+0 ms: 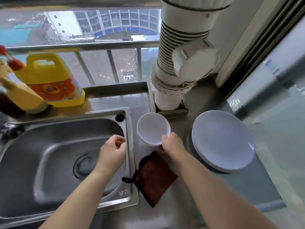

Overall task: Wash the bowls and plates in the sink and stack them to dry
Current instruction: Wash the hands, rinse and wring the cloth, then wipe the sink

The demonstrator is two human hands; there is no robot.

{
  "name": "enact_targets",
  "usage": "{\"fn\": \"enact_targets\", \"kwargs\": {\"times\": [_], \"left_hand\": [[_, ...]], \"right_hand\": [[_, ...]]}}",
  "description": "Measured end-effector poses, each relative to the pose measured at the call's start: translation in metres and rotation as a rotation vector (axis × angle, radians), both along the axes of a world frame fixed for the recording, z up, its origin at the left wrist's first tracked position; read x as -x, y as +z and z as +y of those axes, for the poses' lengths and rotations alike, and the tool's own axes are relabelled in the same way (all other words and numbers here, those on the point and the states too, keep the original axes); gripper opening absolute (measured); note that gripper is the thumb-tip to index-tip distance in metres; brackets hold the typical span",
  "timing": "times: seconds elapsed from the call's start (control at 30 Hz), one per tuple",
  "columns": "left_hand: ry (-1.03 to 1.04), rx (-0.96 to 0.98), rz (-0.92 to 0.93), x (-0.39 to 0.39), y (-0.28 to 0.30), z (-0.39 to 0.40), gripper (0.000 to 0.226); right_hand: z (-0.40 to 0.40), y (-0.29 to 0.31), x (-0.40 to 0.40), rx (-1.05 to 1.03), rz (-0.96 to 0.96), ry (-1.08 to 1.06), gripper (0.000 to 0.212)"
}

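Observation:
My right hand (172, 143) grips the near rim of a small white bowl (152, 128), held over the steel counter just right of the sink. My left hand (113, 150) hovers above the right side of the steel sink (49, 146), fingers loosely curled with nothing in them. The basin holds no dishes; its round drain (84, 166) shows. A stack of white plates (222, 139) rests on the counter to the right of the bowl.
A dark brown cloth (154, 177) lies on the counter below the bowl. A yellow detergent jug (51, 80) and bottles stand at the back left. A tap base (9, 129) sits at the sink's left. A thick white pipe (178, 63) rises behind the counter.

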State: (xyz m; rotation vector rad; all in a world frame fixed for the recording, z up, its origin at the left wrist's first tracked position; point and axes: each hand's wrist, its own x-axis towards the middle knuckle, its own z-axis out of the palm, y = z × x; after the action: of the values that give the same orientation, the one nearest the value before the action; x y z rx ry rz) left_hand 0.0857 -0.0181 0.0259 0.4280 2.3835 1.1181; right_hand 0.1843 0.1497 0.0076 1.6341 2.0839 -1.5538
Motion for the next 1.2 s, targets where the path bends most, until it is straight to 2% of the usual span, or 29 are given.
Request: {"fn": "enact_targets", "kwargs": {"times": [0.1, 0.2, 0.3, 0.4, 0.73, 0.8, 0.87, 0.93, 0.97, 1.03, 1.1, 1.13, 1.2], "left_hand": [[-0.070, -0.042, -0.018, -0.003, 0.005, 0.013, 0.012], [-0.141, -0.091, -0.058, -0.009, 0.007, 0.036, 0.017], [-0.245, -0.072, -0.057, -0.024, 0.004, 0.058, 0.018], [-0.307, -0.055, -0.076, -0.045, 0.000, 0.075, 0.015], [-0.354, 0.000, -0.056, -0.070, -0.011, 0.091, 0.020], [-0.357, 0.006, -0.049, -0.067, -0.011, 0.089, 0.019], [-0.343, 0.013, -0.044, -0.060, -0.012, 0.081, 0.018], [-0.300, 0.011, -0.044, -0.051, -0.014, 0.069, 0.014], [-0.265, 0.012, -0.054, -0.047, -0.016, 0.061, 0.013], [-0.193, 0.013, -0.089, -0.041, -0.020, 0.045, 0.015], [-0.136, 0.002, -0.095, -0.038, -0.024, 0.029, 0.017], [-0.116, 0.001, -0.090, -0.037, -0.025, 0.022, 0.016], [-0.077, -0.003, -0.089, -0.034, -0.027, 0.009, 0.012]], "right_hand": [[0.020, 0.013, -0.025, -0.088, -0.007, -0.026, 0.037], [0.048, 0.026, -0.068, -0.082, 0.081, -0.151, 0.042], [0.074, 0.031, -0.117, -0.135, -0.005, -0.236, 0.026], [0.091, 0.030, -0.150, -0.153, -0.040, -0.363, 0.029], [0.104, 0.009, -0.167, -0.065, -0.005, -0.489, 0.040], [0.102, 0.016, -0.170, -0.170, -0.090, -0.528, 0.052], [0.086, 0.027, -0.168, -0.426, -0.100, -0.545, 0.055], [0.050, 0.031, -0.155, -0.707, 0.062, -0.384, 0.047], [0.028, 0.028, -0.144, -0.764, 0.135, -0.228, 0.043], [-0.022, 0.010, -0.125, -0.699, 0.201, 0.168, 0.041], [-0.067, -0.011, -0.105, -0.491, 0.153, 0.511, 0.065], [-0.086, -0.022, -0.095, -0.403, 0.082, 0.591, 0.079], [-0.112, -0.050, -0.081, -0.490, -0.115, 0.660, 0.087]]}}
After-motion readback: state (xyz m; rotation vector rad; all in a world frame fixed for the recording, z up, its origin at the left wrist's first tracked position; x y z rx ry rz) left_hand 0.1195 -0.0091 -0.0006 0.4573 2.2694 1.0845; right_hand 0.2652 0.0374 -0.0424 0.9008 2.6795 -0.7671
